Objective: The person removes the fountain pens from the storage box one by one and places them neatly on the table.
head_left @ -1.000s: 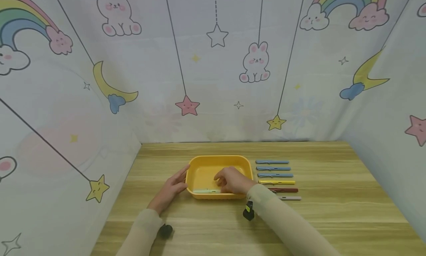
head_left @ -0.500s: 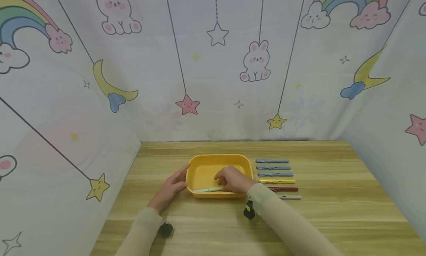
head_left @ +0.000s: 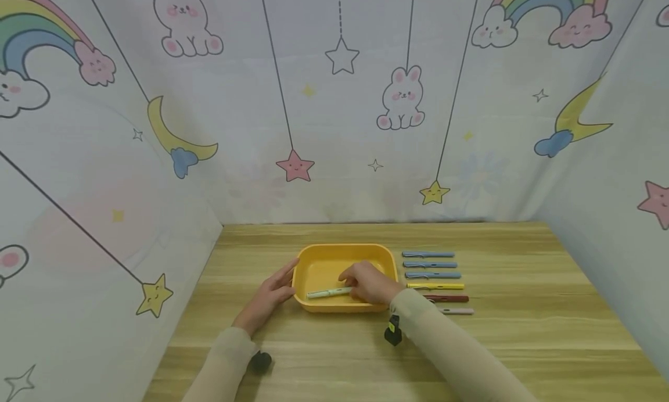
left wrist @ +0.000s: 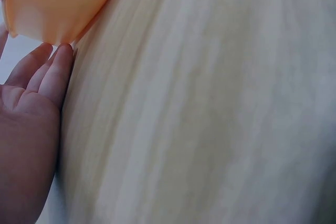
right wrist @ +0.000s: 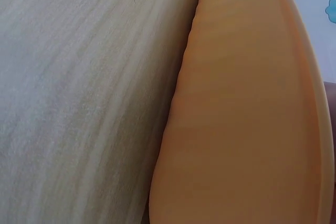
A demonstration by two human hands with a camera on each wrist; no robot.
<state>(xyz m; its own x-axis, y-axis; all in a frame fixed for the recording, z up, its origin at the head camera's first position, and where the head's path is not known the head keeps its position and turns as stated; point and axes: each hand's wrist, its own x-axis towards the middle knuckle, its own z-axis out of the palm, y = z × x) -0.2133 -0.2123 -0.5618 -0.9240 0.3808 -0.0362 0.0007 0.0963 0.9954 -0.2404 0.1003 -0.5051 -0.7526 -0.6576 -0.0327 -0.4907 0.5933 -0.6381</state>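
Note:
A pale green pen [head_left: 328, 293] slants inside the yellow plastic box [head_left: 345, 308], its right end hidden under my right hand [head_left: 370, 282], which pinches it with curled fingers. My left hand [head_left: 268, 297] rests against the box's left end, fingers and thumb fairly straight. In the left wrist view the left hand's fingers [left wrist: 55, 74] touch the outside of the box [left wrist: 60, 6]. The right wrist view is mostly filled by the box's outer long wall [right wrist: 241, 108], with only a sliver of the right hand at the edge; the pen is hidden there.
Right of the box, several pens lie in a row: blue ones [head_left: 430, 265], a yellow pen [head_left: 436, 286], a dark red pen [head_left: 453, 298] and a pale pinkish pen [head_left: 460, 311], partly behind my right forearm. A cartoon-printed cloth [head_left: 340, 123] encloses the wood-grain table [head_left: 324, 355].
The pale green pen, lying along the box's near wall a second ago, has its right end raised and turned away from that wall. My left hand has stayed in place.

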